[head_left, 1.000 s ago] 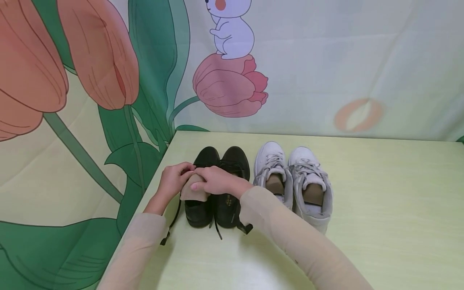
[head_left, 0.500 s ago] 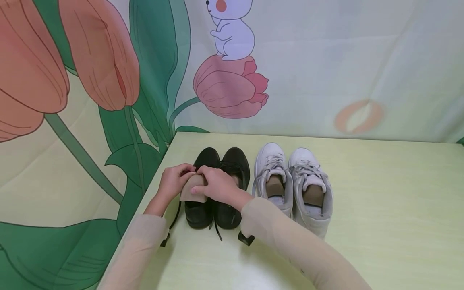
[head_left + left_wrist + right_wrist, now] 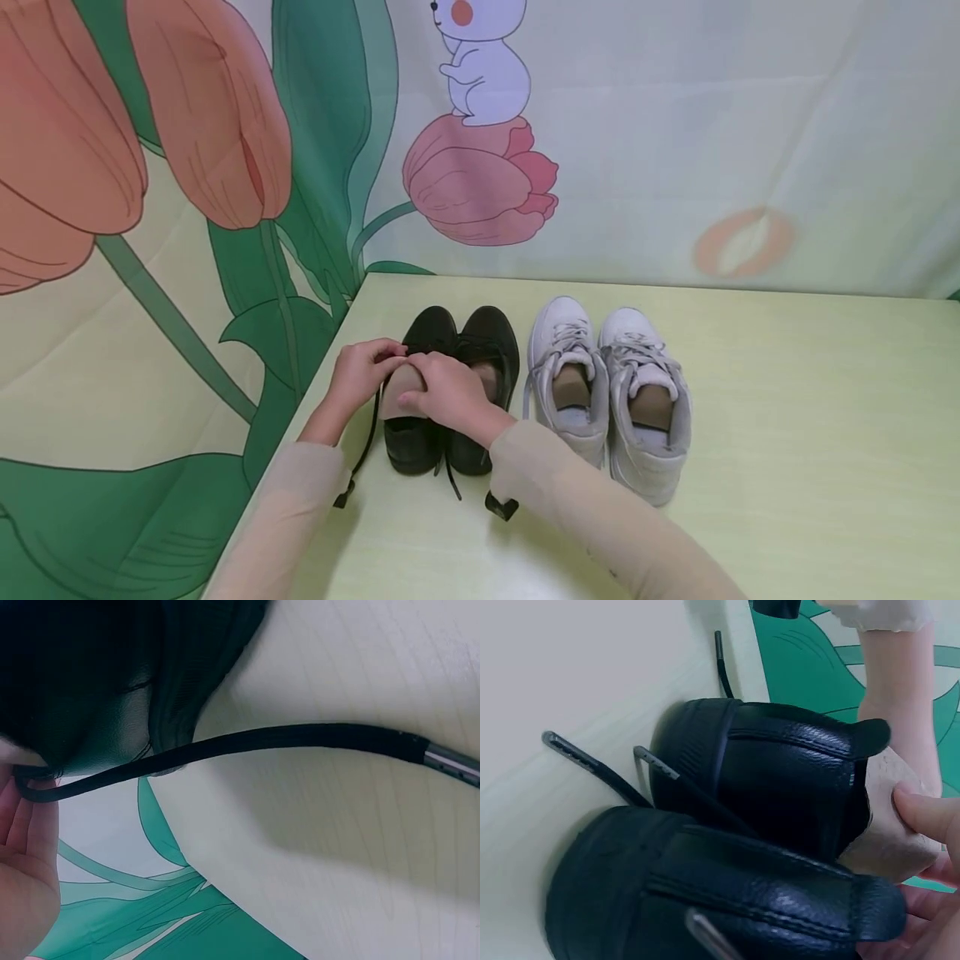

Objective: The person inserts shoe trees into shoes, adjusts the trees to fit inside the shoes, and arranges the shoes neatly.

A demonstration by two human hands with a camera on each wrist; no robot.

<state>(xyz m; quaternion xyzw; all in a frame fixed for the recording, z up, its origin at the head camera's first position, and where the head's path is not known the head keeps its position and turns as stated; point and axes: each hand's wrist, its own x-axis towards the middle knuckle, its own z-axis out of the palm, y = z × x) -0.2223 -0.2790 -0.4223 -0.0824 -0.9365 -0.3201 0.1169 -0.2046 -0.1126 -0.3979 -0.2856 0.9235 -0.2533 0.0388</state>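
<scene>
On the table stands a pair of black leather shoes, the left shoe (image 3: 412,450) beside the right shoe (image 3: 491,329), toes pointing away. A beige stiff-looking piece (image 3: 401,392) sticks up from the left shoe's opening; its exact kind is unclear. My right hand (image 3: 453,396) grips it, the thumb (image 3: 930,814) pressed on its face in the right wrist view. My left hand (image 3: 356,375) pinches at its upper left edge, fingertips partly hidden. Against those fingers runs a black shoelace (image 3: 300,735) with a metal tip in the left wrist view.
White sneakers (image 3: 648,417) with brown inserts (image 3: 651,407) stand right of the black shoes. Loose laces (image 3: 592,765) trail behind the black heels. The pale table (image 3: 810,433) meets a printed flower cloth (image 3: 637,150) at the back and left.
My right hand has shifted slightly, its wrist and forearm moving lower, uncovering more of the right black shoe's opening. My left hand stays at nearly the same place. The shoes have not visibly moved.
</scene>
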